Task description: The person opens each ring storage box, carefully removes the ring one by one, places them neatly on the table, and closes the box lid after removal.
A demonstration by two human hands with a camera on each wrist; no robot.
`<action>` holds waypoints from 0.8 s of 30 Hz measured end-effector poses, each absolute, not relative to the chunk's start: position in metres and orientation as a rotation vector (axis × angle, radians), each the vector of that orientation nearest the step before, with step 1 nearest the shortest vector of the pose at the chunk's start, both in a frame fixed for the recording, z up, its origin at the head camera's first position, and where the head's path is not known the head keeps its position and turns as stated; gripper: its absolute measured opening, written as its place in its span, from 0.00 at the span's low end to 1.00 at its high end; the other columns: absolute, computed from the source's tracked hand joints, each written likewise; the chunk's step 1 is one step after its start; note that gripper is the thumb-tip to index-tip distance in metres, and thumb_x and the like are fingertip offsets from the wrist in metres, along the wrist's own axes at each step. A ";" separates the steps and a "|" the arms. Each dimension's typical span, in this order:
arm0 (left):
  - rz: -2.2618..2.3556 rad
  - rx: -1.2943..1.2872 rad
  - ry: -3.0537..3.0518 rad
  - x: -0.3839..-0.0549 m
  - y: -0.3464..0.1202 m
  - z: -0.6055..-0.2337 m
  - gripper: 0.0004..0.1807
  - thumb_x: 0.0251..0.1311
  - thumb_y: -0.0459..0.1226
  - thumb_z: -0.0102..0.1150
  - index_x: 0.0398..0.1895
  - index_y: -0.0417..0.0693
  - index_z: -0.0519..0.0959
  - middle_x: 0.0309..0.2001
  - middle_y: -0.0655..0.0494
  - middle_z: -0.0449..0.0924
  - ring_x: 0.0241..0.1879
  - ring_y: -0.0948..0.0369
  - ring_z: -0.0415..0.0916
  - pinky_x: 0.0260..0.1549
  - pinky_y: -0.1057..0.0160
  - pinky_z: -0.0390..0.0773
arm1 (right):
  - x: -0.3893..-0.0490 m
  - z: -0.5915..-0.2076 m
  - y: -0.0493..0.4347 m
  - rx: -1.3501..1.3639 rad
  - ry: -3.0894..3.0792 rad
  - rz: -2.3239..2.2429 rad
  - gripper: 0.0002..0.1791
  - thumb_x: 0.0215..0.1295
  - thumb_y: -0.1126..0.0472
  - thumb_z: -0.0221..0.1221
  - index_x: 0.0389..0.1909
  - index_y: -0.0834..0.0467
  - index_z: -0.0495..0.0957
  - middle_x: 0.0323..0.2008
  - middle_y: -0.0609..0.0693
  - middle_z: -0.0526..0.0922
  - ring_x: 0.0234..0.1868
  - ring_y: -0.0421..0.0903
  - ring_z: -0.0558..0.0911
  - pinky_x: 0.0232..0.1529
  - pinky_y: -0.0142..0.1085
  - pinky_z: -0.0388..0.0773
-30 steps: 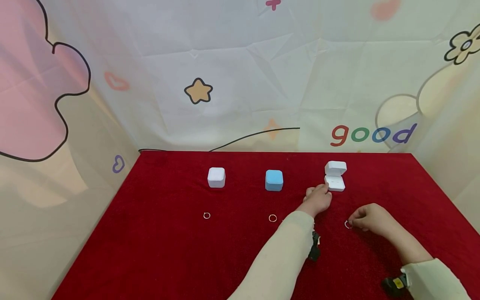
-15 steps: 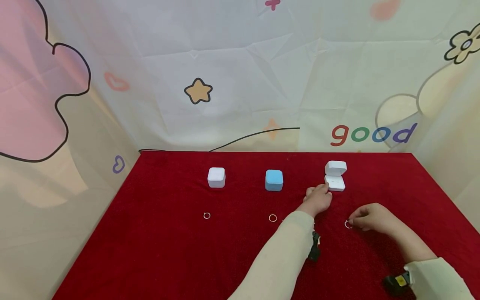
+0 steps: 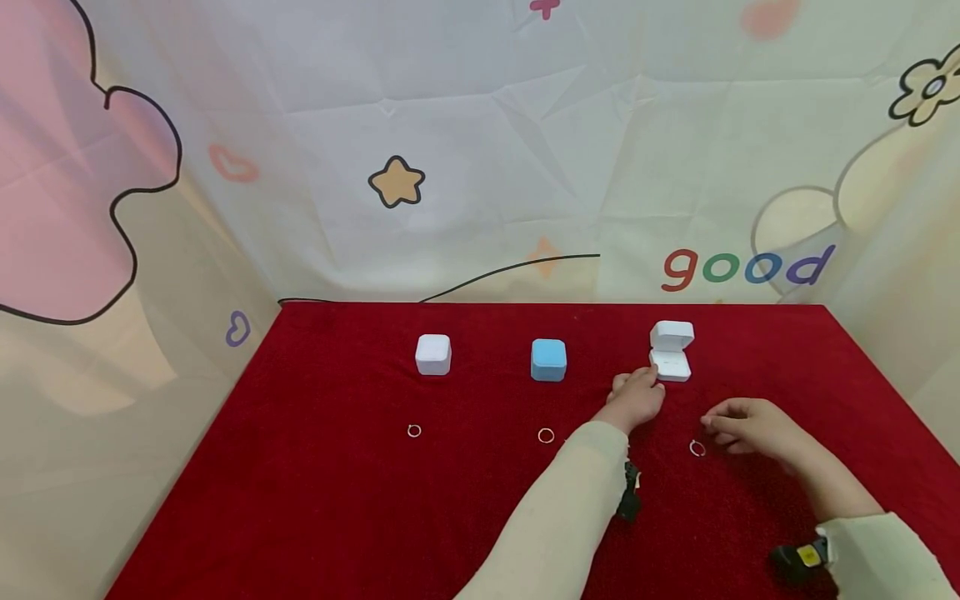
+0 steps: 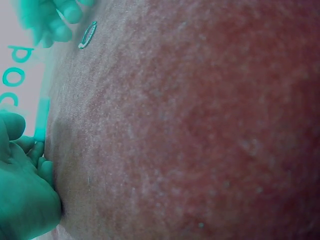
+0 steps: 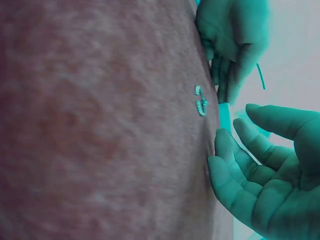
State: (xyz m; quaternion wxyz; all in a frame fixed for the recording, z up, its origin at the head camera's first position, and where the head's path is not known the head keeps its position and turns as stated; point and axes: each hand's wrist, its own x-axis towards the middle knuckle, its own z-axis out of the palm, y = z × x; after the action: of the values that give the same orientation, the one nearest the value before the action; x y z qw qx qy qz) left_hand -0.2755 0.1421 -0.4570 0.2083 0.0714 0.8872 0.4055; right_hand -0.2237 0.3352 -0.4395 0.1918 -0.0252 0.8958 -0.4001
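Observation:
An open white ring box point(image 3: 673, 367) stands at the back right of the red cloth, its lid tilted up. My left hand point(image 3: 636, 398) reaches to its front left corner, an extended finger touching it there. In front of the box a silvery ring point(image 3: 691, 448) lies on the cloth. My right hand point(image 3: 757, 429) hovers just right of that ring, holding nothing. The right wrist view shows the right thumb apart from the bent fingers point(image 5: 225, 150), with the ring point(image 5: 201, 108) beyond their tips.
A closed white box point(image 3: 433, 356) and a closed blue box point(image 3: 548, 361) stand in a row to the left. One ring point(image 3: 408, 431) lies before the white box, another ring point(image 3: 539, 436) before the blue one. A printed curtain point(image 3: 480, 167) hangs behind the table.
My right hand has let go of the ring and drawn back slightly up and right. The ring stays on the cloth. My left hand has kept its place at the box.

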 end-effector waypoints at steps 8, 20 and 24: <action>1.129 0.202 2.471 -0.275 0.142 -0.457 0.27 0.80 0.46 0.40 0.79 0.64 0.63 0.77 0.73 0.62 0.73 0.66 0.55 0.75 0.62 0.60 | -0.226 -0.429 0.339 -0.064 2.558 -1.142 0.25 0.79 0.56 0.53 0.59 0.77 0.73 0.48 0.64 0.86 0.41 0.40 0.86 0.40 0.32 0.87; 1.151 0.180 2.463 -0.274 0.143 -0.457 0.26 0.79 0.46 0.43 0.78 0.64 0.65 0.76 0.73 0.63 0.72 0.67 0.56 0.74 0.62 0.60 | -0.231 -0.421 0.344 -0.048 2.591 -1.156 0.28 0.80 0.54 0.50 0.63 0.77 0.68 0.52 0.68 0.84 0.42 0.36 0.85 0.41 0.30 0.86; 1.162 0.176 2.458 -0.274 0.143 -0.456 0.26 0.79 0.46 0.43 0.78 0.64 0.65 0.76 0.73 0.64 0.72 0.67 0.56 0.74 0.62 0.60 | -0.234 -0.419 0.345 -0.050 2.604 -1.177 0.29 0.81 0.54 0.49 0.65 0.77 0.67 0.55 0.72 0.82 0.41 0.31 0.83 0.41 0.28 0.85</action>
State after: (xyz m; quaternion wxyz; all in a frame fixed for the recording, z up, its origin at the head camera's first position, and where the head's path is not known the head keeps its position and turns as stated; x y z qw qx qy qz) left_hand -0.2737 0.1433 -0.4564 0.2069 0.0632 0.8827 0.4172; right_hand -0.2340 0.3454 -0.4194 0.1410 -0.0175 0.9020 -0.4078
